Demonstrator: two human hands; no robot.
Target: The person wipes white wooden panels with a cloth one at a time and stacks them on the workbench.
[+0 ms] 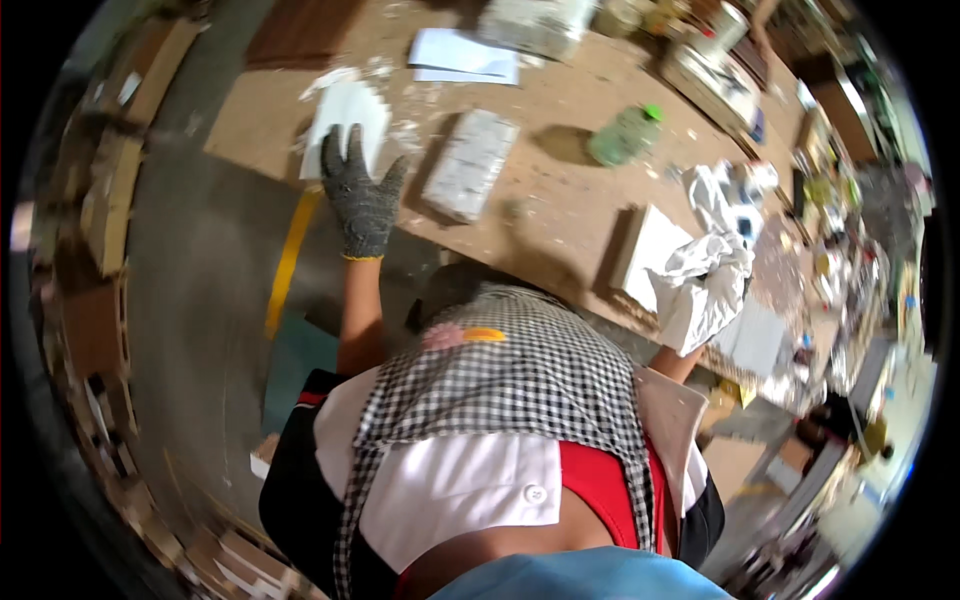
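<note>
My left hand (pixel 362 195), in a dark grey knit glove with a yellow cuff edge, lies with fingers spread on a fanned stack of white flat pieces (pixel 345 125) at the table's left edge. A white crumpled cloth (pixel 705 270) is bunched around my right hand and hides its fingers; my right forearm (pixel 678 365) comes out below it. Just left of the cloth is a white block-like stack (pixel 640 258) at the near edge. Between my hands lies a pale wrapped rectangular block (pixel 470 165).
On the brown worktable (pixel 560 215) stand a green-tinted clear bottle (pixel 625 138), white papers (pixel 463 55), another wrapped block (pixel 537 22) and a scale-like device (pixel 710 80). Dark brown boards (pixel 300 32) lie far left. A yellow floor line (pixel 290 265) runs beside the table.
</note>
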